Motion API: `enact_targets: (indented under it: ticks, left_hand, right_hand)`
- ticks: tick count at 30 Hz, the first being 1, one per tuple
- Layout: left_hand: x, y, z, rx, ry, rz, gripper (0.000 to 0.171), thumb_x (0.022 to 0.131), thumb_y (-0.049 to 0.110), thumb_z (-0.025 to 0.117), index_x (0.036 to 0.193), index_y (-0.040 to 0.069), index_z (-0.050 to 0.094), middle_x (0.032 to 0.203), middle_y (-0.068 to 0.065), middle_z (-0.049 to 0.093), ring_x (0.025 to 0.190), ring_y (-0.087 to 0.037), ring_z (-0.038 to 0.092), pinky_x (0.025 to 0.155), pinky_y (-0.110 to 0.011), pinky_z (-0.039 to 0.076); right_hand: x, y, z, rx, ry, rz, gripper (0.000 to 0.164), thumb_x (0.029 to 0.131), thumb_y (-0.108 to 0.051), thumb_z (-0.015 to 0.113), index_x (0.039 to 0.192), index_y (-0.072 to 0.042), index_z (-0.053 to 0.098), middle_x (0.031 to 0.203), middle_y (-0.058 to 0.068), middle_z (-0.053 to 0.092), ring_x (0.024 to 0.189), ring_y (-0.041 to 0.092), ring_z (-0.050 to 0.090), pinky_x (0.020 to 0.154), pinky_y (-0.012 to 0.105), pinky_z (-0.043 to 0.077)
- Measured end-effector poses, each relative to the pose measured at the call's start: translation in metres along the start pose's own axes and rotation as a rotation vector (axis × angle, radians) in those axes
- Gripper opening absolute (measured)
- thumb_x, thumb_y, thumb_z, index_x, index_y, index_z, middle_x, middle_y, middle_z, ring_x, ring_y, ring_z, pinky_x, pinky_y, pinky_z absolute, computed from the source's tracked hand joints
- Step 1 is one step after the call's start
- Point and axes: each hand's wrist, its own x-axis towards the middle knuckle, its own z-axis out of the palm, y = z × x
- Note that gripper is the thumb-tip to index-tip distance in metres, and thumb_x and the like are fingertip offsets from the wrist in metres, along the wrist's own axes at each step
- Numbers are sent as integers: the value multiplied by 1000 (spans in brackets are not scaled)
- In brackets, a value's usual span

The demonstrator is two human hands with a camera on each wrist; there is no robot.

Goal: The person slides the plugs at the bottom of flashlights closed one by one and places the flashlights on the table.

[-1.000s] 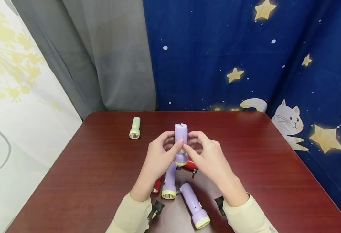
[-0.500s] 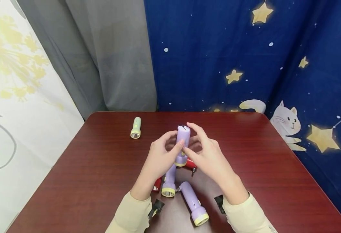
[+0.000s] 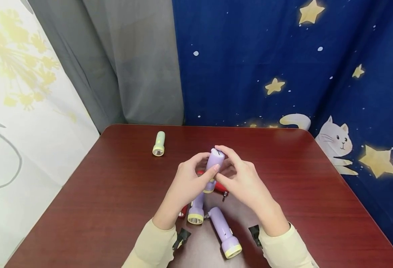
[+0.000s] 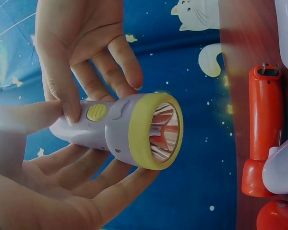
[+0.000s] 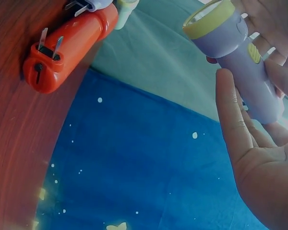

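Observation:
Both hands hold a lilac flashlight (image 3: 214,158) with a yellow rim above the table, its lens end pointing down and its slotted tail end up. My left hand (image 3: 190,183) grips the barrel, thumb near the yellow switch (image 4: 97,113). My right hand (image 3: 248,183) holds it from the other side, its index finger at the tail end in the head view. The silvery reflector (image 4: 164,132) shows in the left wrist view. Below lie two more lilac flashlights, one partly behind the left hand (image 3: 195,214), the other nearer the front (image 3: 224,234).
A red flashlight (image 5: 69,50) with metal plug prongs folded out lies on the table beneath the hands. Another red one (image 3: 183,212) is mostly hidden by the left wrist. Toward the back left lies a small green flashlight (image 3: 158,143). Curtains hang behind the table (image 3: 122,167).
The held flashlight has shifted slightly right and tilted, its tail end leaning right. The right index finger has risen from the barrel's side to the tail end. The head view has shifted a little.

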Motion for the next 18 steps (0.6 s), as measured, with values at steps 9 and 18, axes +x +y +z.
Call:
enact_targets:
  ticks: [9,18]
  left_hand:
    - [3,1,0,0,-2,-12,40,102,26,73,139,12,67,126,-9,77,111,-22,76,98,-42,63]
    - [-2,-3,3,13,-4,-10,40,102,27,72,139,10,68,122,-9,78,112,-21,75,98,-43,63]
  right_hand:
    - [2,0,-1,1,-27,7,72,95,-12,80,157,-28,48,111,6,78,97,15,76,86,34,66]
    - [-2,0,3,3,16,-12,66,94,-8,79,153,-22,54,109,8,81,93,15,79,83,34,66]
